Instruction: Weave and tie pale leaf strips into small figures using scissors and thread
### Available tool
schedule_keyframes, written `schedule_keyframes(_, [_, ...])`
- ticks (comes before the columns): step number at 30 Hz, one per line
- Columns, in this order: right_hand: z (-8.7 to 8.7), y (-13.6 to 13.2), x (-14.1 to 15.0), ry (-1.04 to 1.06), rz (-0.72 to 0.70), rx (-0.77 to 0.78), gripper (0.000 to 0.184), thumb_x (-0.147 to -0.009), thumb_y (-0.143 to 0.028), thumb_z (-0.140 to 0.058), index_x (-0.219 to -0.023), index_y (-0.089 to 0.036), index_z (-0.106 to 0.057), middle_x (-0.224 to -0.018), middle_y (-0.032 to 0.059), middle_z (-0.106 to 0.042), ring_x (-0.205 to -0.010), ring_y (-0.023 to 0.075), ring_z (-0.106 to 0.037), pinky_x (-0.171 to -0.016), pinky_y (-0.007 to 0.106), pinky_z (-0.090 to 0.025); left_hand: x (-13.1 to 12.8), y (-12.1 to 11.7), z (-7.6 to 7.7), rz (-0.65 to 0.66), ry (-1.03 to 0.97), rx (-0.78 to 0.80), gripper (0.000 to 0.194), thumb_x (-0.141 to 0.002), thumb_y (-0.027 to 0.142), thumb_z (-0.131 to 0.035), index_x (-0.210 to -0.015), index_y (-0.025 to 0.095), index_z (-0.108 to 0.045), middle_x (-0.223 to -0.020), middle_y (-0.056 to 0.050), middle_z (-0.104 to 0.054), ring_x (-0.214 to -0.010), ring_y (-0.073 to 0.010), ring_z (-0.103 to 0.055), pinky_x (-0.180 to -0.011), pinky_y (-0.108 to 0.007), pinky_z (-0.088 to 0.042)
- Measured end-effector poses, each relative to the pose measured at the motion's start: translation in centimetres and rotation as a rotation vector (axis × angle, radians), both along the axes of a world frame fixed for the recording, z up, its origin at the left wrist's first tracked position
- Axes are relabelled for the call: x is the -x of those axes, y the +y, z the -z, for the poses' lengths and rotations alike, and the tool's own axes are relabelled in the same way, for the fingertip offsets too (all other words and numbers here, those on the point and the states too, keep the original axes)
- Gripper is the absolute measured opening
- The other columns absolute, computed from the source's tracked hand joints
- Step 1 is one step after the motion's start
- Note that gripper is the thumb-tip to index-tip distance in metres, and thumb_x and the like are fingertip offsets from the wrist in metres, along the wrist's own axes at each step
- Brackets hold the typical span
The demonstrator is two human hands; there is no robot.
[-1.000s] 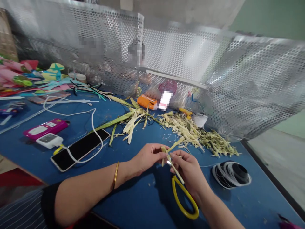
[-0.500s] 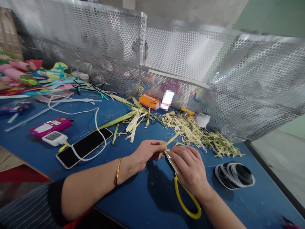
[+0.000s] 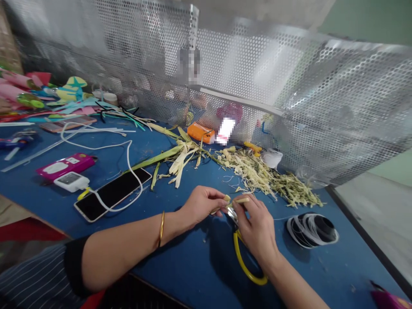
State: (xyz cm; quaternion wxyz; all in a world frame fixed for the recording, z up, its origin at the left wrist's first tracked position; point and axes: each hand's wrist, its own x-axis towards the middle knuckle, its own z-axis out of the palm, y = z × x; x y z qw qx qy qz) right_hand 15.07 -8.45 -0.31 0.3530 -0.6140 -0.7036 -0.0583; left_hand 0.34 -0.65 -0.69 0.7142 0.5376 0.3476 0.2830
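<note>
The left hand [image 3: 202, 206], a little below the centre of the frame, pinches a pale husk strip [image 3: 240, 200] between thumb and fingers. The right hand [image 3: 255, 227], just beside it, pinches the same strip, its thumb and fingertips pressed together on it. The strip thus sits in the narrow gap between the two hands, one end sticking out over the right fingers. Beneath the right hand show scissors [image 3: 242, 257], their yellow handle loop hanging toward the lower centre; whether that hand also grips them is hard to tell, as the fingers cover much of the metal. A gold bangle [image 3: 162, 228] circles the left wrist.

Right of the hands stands a black spool [image 3: 325, 227] wound with white line. Above them, a heap of husk shreds [image 3: 254, 174] (yellowish at the left, greener at the right) spreads toward the right. Longer husk leaves [image 3: 164, 155] lie near the centre, with an orange packet [image 3: 199, 132] behind. At left, a dark-screened phone [image 3: 114, 193] lies under a white cable [image 3: 130, 161], near a magenta case [image 3: 66, 166]. Perforated metal panels [image 3: 238, 56] cross the top.
</note>
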Motion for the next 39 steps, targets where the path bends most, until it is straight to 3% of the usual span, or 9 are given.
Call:
schedule_keyframes(6, [0.8,0.1,0.0,0.346,0.110,0.255,0.025,-0.090,-0.034,-0.049,-0.070,-0.021,-0.057,-0.058,-0.0024,-0.058,-0.054,0.0137,-0.050,-0.052,0.024,-0.034,-0.3,-0.2,0.3,0.027,-0.004,0.033,0.018,-0.069,0.017,-0.073,-0.087,0.012,-0.074,-0.069,-0.003,-0.070,-0.058,-0.0095,-0.060,-0.061,-0.023,-0.050])
schedule_keyframes(10, [0.4,0.3,-0.2,0.479,0.100,0.329,0.027,-0.087,-0.041,-0.053,-0.070,-0.021,-0.057,-0.056,-0.0032,-0.054,-0.052,0.0125,-0.046,-0.050,0.024,-0.034,-0.3,-0.2,0.2,-0.065,0.015,0.045,0.017,-0.067,0.014,-0.074,-0.084,0.011,-0.074,-0.070,-0.003,-0.070,-0.057,-0.0084,-0.058,-0.061,-0.022,-0.049])
schedule_keyframes(16, [-1.6,0.1,-0.7,0.693,0.006,0.237,0.016,-0.076,-0.036,-0.067,-0.079,-0.020,-0.066,-0.074,0.0014,-0.066,-0.068,0.0165,-0.058,-0.062,0.027,-0.045,-0.1,0.4,-0.1,-0.177,-0.028,0.200,0.019,-0.064,0.018,-0.080,-0.079,0.011,-0.072,-0.065,-0.005,-0.068,-0.055,-0.0094,-0.059,-0.059,-0.023,-0.049])
schedule_keyframes(19, [-1.5,0.1,-0.6,0.835,-0.085,0.243,0.015,-0.075,-0.034,-0.071,-0.082,-0.021,-0.071,-0.076,0.0023,-0.069,-0.071,0.0176,-0.061,-0.065,0.029,-0.048,-0.1,0.4,-0.3,-0.149,-0.024,0.205,0.014,-0.066,0.014,-0.077,-0.077,0.010,-0.070,-0.063,-0.003,-0.067,-0.055,-0.0086,-0.058,-0.060,-0.022,-0.049])
schedule_keyframes(23, [-0.6,0.4,-0.3,0.867,-0.166,0.143,0.013,-0.082,-0.031,-0.065,-0.076,-0.022,-0.073,-0.084,0.0049,-0.070,-0.087,0.0208,-0.062,-0.074,0.032,-0.049,-0.2,0.2,-0.3,-0.110,-0.006,0.118,0.013,-0.071,0.010,-0.071,-0.082,0.011,-0.065,-0.058,0.000,-0.065,-0.051,-0.0072,-0.057,-0.057,-0.020,-0.047])
schedule_keyframes(28, [-0.6,0.3,0.4,1.041,-0.129,0.240,0.012,-0.081,-0.032,-0.065,-0.084,-0.021,-0.068,-0.067,-0.0009,-0.066,-0.060,0.0132,-0.058,-0.063,0.027,-0.049,-0.2,0.1,0.2,-0.081,0.000,0.008,0.019,-0.070,0.009,-0.068,-0.083,0.016,-0.055,-0.056,0.004,-0.062,-0.048,-0.0091,-0.057,-0.053,-0.021,-0.046])
schedule_keyframes(33, [-1.0,0.2,0.7,0.990,-0.006,0.275,0.019,-0.076,-0.036,-0.068,-0.073,-0.018,-0.066,-0.063,0.0005,-0.063,-0.058,0.0136,-0.055,-0.057,0.026,-0.045,-0.1,0.1,0.3,-0.054,-0.021,0.012,0.020,-0.067,0.009,-0.068,-0.078,0.017,-0.054,-0.054,0.004,-0.060,-0.050,-0.0103,-0.058,-0.053,-0.022,-0.047])
schedule_keyframes(39, [-0.8,0.3,0.5,0.852,0.006,0.379,0.020,-0.073,-0.039,-0.069,-0.069,-0.019,-0.067,-0.059,0.0007,-0.061,-0.054,0.0143,-0.052,-0.051,0.025,-0.042,-0.3,0.0,0.4,-0.070,-0.009,0.051,0.023,-0.065,0.010,-0.072,-0.076,0.016,-0.054,-0.054,0.003,-0.059,-0.050,-0.0108,-0.058,-0.053,-0.023,-0.047])
